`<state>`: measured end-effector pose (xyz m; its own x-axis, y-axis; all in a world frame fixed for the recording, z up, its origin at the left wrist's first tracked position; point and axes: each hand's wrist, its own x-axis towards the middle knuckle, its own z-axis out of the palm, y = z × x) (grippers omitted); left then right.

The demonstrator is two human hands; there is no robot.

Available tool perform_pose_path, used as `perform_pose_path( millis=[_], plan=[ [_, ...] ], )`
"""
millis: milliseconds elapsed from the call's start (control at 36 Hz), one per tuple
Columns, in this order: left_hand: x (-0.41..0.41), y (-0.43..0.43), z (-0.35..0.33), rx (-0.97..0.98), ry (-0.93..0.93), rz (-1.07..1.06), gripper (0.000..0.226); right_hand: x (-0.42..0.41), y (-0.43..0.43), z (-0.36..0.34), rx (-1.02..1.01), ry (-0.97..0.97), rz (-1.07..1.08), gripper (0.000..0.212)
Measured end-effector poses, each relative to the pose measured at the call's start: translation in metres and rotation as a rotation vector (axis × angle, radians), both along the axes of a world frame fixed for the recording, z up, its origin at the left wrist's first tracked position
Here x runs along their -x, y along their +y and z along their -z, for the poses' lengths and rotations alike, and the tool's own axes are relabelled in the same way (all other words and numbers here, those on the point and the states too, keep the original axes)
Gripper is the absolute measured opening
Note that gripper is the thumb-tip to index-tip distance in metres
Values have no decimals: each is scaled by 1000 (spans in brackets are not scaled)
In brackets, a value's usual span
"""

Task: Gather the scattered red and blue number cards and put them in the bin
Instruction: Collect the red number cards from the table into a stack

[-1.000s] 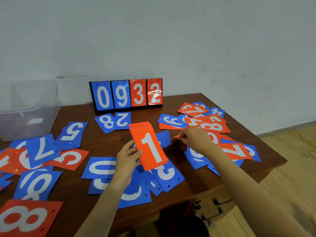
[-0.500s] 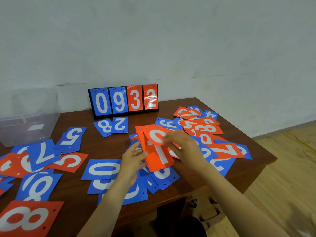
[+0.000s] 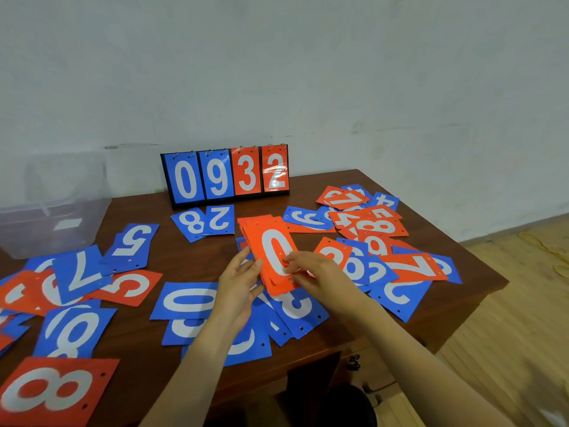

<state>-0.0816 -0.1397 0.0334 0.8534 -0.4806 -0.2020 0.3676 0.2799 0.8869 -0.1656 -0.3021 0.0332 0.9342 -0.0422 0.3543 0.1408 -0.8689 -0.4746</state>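
- A stack of red cards (image 3: 274,257), white "0" on top, is held in the left hand (image 3: 238,283); the grip is closed along the stack's left edge, thumb on the face side.
- The right hand (image 3: 320,272) is laid on the stack's lower right, fingertips (image 3: 291,260) pressing the top card; its grip is narrow and on that card, apparently squaring it into the stack.
- The stack's long axis is run from the near edge away toward the scoreboard stand (image 3: 226,175), tilted slightly left at the far end.
- The clear plastic bin (image 3: 55,208) is set at the far left of the bench (image 3: 400,322), well apart from the stack and on the left hand's side.
- Judgement: more gathering is called for before any drop, since many cards are scattered on both sides.
- Nearest loose red cards, a curved digit (image 3: 332,254) and a "7" (image 3: 414,266), are found just right of the right hand, so that hand is the nearer for the next pick.
- The red "5" (image 3: 129,286) and red "8" (image 3: 52,391) are left of the stack, with blue cards such as the "0" (image 3: 187,300) beneath the wrists.
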Motion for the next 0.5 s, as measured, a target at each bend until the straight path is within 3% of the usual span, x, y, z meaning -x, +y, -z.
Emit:
perform_pose_path(
  millis=[167, 250, 361, 417, 500],
  plan=[
    [-5, 0, 3, -36, -32, 6, 41, -1, -4, 3, 67, 94, -83, 25],
    [-6, -1, 6, -104, -57, -19, 40, -1, -4, 1, -15, 217, -99, 34],
    [-9, -3, 12, -160, -57, -85, 44, -11, -18, 0, -193, 229, 239, 45],
    [-11, -2, 15, -176, -60, -100, 45, -20, -33, 4, -98, 395, 425, 58],
    [-13, -1, 16, -191, -56, -100, 46, -30, -50, 19, 44, 691, 460, 74]
  ],
)
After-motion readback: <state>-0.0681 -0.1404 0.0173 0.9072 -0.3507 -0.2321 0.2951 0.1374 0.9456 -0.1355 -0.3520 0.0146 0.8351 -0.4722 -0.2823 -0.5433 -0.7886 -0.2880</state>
